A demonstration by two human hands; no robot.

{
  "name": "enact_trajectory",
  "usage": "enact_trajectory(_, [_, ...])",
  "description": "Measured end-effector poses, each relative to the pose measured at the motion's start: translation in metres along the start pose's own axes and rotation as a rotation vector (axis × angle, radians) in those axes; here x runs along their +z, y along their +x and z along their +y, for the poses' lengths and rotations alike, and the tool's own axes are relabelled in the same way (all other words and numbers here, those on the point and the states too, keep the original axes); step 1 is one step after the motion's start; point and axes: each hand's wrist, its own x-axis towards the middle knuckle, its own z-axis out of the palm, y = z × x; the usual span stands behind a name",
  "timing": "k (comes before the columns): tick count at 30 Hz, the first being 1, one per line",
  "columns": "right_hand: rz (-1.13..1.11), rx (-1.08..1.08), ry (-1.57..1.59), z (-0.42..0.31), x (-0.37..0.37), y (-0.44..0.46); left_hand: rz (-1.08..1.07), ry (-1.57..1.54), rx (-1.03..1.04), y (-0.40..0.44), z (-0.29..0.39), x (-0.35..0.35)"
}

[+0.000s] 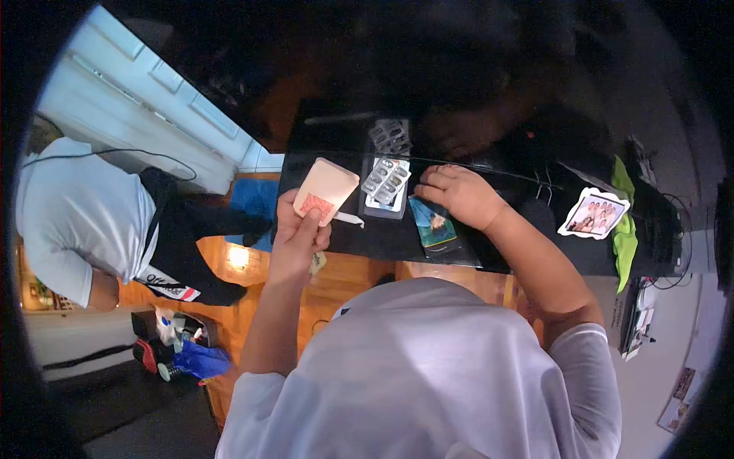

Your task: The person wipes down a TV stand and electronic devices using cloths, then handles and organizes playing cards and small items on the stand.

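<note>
My left hand (300,233) is closed on a cream card (330,186) with rounded corners and a red patterned patch at its lower end; the thumb presses on its face. Whether it is a single card or a small envelope, I cannot tell. My right hand (459,197) lies palm down on the black table, fingers stretched out. Just below its fingers is a blue-green picture card (432,226), partly covered by the hand. Between my hands, a silver blister pack (385,181) rests on a flat dark-edged item (393,210), with another blister pack (390,136) behind it.
A white-framed group photo (595,213) and a bright green cloth (625,245) are on the right of the black table (505,256). A person in a white shirt (84,214) is at the left. Bags and a blue plastic item (200,358) lie lower left.
</note>
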Motion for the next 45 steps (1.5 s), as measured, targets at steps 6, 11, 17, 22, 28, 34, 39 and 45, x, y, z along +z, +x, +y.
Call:
enact_trajectory(6, [-0.046,0.085,-0.065,-0.004,0.009,-0.002,0.134,-0.017,-0.116,-0.009,-0.015,0.006])
enact_trajectory(11, [0.123,0.155,0.045,-0.002,0.008,-0.011,0.214,0.004,-0.16,-0.011,-0.023,0.01])
enact_trajectory(17, [0.088,0.671,1.352,-0.049,-0.032,0.004,-0.152,0.704,-0.01,-0.013,-0.027,0.028])
enact_trajectory(22, [-0.204,0.606,0.971,-0.058,-0.038,-0.017,-0.36,0.847,-0.019,-0.001,-0.025,0.041])
enact_trajectory(28, [0.066,0.424,0.283,-0.068,-0.054,-0.042,-0.382,1.142,0.527,-0.004,-0.025,0.082])
enact_trajectory(34, [0.063,0.568,-0.143,-0.059,-0.056,-0.082,-0.378,1.292,0.668,0.018,-0.068,0.142])
enact_trajectory(39, [-0.055,0.67,-0.271,-0.056,-0.023,-0.096,-0.462,1.459,0.674,0.025,-0.087,0.15])
enact_trajectory(45, [0.094,0.674,-0.146,-0.046,-0.033,-0.107,-0.196,1.337,0.668,0.033,-0.031,0.124])
